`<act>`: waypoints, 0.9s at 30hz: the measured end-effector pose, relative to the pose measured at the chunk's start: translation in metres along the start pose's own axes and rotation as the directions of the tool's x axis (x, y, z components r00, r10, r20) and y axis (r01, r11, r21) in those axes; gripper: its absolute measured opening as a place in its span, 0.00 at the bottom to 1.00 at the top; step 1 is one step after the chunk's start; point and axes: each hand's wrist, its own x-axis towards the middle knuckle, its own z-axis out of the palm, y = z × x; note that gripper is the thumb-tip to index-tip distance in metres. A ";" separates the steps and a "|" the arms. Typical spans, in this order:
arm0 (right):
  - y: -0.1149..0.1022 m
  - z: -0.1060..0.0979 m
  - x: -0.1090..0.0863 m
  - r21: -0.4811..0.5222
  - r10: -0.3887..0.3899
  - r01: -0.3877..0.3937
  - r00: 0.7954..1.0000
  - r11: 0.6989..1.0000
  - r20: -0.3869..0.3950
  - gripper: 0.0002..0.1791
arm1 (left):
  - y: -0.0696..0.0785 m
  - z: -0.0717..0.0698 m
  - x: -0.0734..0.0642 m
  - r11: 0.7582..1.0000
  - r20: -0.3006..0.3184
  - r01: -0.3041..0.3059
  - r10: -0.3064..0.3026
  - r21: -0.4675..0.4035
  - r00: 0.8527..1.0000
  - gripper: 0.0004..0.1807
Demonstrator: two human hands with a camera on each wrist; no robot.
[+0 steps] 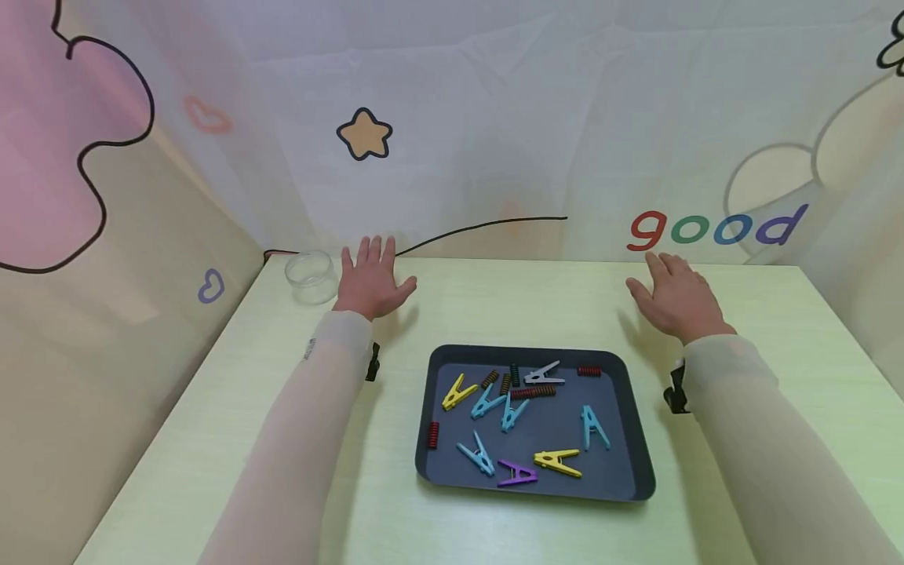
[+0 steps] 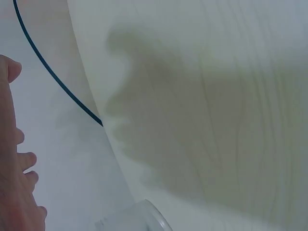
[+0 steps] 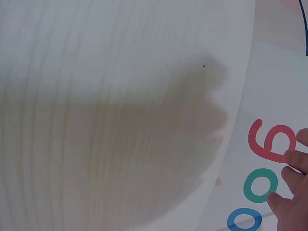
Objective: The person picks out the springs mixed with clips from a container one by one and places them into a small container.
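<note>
My left hand (image 1: 370,284) is held palm down with its fingers spread, over the back left of the table; it holds nothing. Just left of it stands a clear round container (image 1: 311,278), partly seen in the left wrist view too. On the right, my right hand (image 1: 678,298) hovers with fingers extended and nothing in its grasp. Between the forearms lies a dark grey tray (image 1: 544,428). It carries several clothespins: blue (image 1: 486,404), yellow (image 1: 558,462), purple (image 1: 519,474) and a pale grey one (image 1: 540,377). Small coil springs lie among them: red (image 1: 589,371), black (image 1: 515,375) and brown (image 1: 490,378).
The pale wood-grain table (image 1: 494,302) ends at a fabric backdrop (image 1: 452,180) printed with a star and coloured letters. Similar cloth hangs at both sides. Both hands cast shadows onto the tabletop.
</note>
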 end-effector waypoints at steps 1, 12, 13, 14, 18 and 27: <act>0.000 0.000 0.000 0.008 0.006 -0.006 1.000 1.000 0.009 0.46 | -0.001 0.000 0.000 1.000 -0.002 0.003 -0.003 0.002 1.000 0.48; -0.003 0.001 -0.007 0.051 0.020 -0.024 0.996 0.998 0.082 0.49 | -0.018 0.005 0.002 0.999 -0.021 0.023 -0.022 0.029 1.000 0.47; -0.004 0.001 -0.008 0.049 0.020 -0.024 0.996 0.998 0.084 0.49 | -0.019 0.006 0.002 0.999 -0.024 0.025 -0.024 0.031 0.999 0.47; -0.005 0.001 -0.009 0.048 0.018 -0.022 0.996 0.999 0.086 0.49 | -0.021 0.006 0.002 0.999 -0.025 0.026 -0.025 0.031 0.999 0.47; -0.009 0.002 -0.010 0.046 0.020 -0.024 0.995 0.999 0.095 0.49 | -0.025 0.004 0.001 0.999 -0.020 0.040 -0.039 0.031 0.999 0.47; -0.010 0.005 -0.018 0.053 0.013 -0.018 0.995 0.998 0.104 0.49 | -0.034 -0.005 -0.006 0.998 -0.012 0.057 -0.057 0.014 0.998 0.47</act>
